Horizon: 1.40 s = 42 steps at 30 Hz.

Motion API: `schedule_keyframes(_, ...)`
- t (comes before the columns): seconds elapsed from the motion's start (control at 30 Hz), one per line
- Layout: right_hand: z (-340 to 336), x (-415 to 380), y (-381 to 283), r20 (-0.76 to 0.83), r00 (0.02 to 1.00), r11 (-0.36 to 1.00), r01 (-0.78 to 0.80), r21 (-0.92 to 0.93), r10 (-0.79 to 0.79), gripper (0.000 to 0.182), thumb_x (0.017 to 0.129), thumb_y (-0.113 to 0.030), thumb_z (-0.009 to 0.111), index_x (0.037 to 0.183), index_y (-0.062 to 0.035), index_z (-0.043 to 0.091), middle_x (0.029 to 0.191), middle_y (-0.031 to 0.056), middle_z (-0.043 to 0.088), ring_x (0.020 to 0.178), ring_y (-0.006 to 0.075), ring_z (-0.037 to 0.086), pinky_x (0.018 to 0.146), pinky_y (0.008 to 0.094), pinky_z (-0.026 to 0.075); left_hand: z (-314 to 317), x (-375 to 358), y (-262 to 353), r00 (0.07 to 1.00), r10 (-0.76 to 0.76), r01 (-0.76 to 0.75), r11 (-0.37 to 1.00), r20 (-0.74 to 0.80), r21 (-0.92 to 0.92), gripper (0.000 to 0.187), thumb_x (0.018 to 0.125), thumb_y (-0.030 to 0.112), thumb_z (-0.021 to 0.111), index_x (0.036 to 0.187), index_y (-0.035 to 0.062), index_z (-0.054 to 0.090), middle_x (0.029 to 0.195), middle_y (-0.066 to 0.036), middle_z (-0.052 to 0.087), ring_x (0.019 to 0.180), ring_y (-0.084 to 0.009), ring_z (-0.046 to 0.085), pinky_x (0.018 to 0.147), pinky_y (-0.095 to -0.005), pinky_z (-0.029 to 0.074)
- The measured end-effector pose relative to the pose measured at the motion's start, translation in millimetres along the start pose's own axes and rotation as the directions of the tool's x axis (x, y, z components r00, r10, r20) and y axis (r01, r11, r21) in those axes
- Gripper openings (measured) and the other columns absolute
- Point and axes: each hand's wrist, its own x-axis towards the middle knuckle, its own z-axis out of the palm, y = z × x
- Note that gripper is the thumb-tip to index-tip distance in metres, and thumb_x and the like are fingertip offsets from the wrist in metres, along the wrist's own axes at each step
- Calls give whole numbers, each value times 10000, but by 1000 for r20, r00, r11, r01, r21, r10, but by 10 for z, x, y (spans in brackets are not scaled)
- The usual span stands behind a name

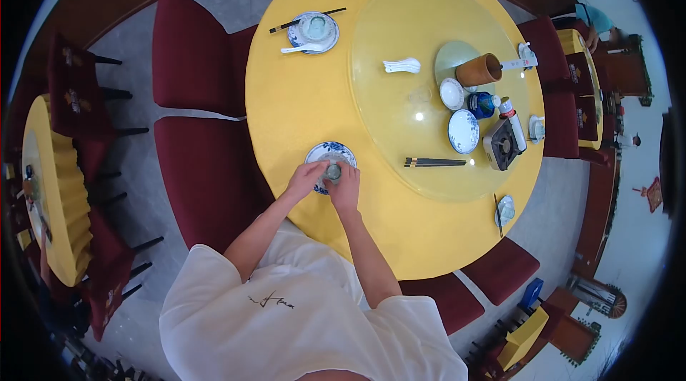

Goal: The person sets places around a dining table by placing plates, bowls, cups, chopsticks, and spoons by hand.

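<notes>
A blue-and-white plate lies near the table edge in front of me, with a clear bowl partly hidden on it. Over the plate, my left hand and my right hand close in from both sides around a small glass cup. Fingers of both hands are curled against the cup, and they cover part of the plate. Farther along the edge is a place setting: a plate with a glass cup, a white spoon and black chopsticks.
The yellow round table carries a glass turntable. On it are white spoons, chopsticks, a brown container, plates and a portable stove. Dark red chairs stand close around.
</notes>
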Motion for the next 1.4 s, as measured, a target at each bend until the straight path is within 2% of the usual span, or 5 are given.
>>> schedule_keyframes(0.73,-558,-76,217,-101,994,999,39,6,-38,633,720,-94,757,1286,-25,483,1180,174,527,1097,343,495,924,420,454,525,973,1115,981,184,-194,940,59,283,269,911,134,612,1137,-6,647,1058,-78,681,963,-114,619,857,-246,492)
schedule_keyframes(0.9,-857,-50,1188,-335,824,869,-335,364,458,382,804,-73,702,1159,9,589,995,119,631,831,175,625,651,281,543,1302,1333,868,944,126,-248,880,305,405,310,855,166,658,1123,10,655,1100,-129,679,1037,-227,642,896,-337,513)
schedule_keyframes(1.07,-1324,266,1964,-188,550,485,-464,741,814,283,852,-119,675,1038,86,617,814,110,660,657,158,638,588,258,542,2092,1520,318,872,145,-439,651,467,619,324,801,133,660,1096,0,657,1067,-150,664,997,-314,620,876,-362,510)
schedule_keyframes(1.2,-1461,465,2072,-38,475,295,-479,827,879,279,849,-118,676,1008,105,619,807,121,661,630,160,648,550,256,544,2427,1618,156,850,195,-523,430,489,736,271,764,67,636,1025,1,669,963,-167,643,967,-349,576,853,-392,495)
schedule_keyframes(1.4,-1493,550,1993,-293,552,609,-566,555,781,200,853,-97,661,941,83,652,764,107,662,603,153,634,534,259,536,2502,1745,86,809,195,-588,253,555,768,99,737,53,640,822,13,671,856,-149,611,918,-321,568,811,-410,498)
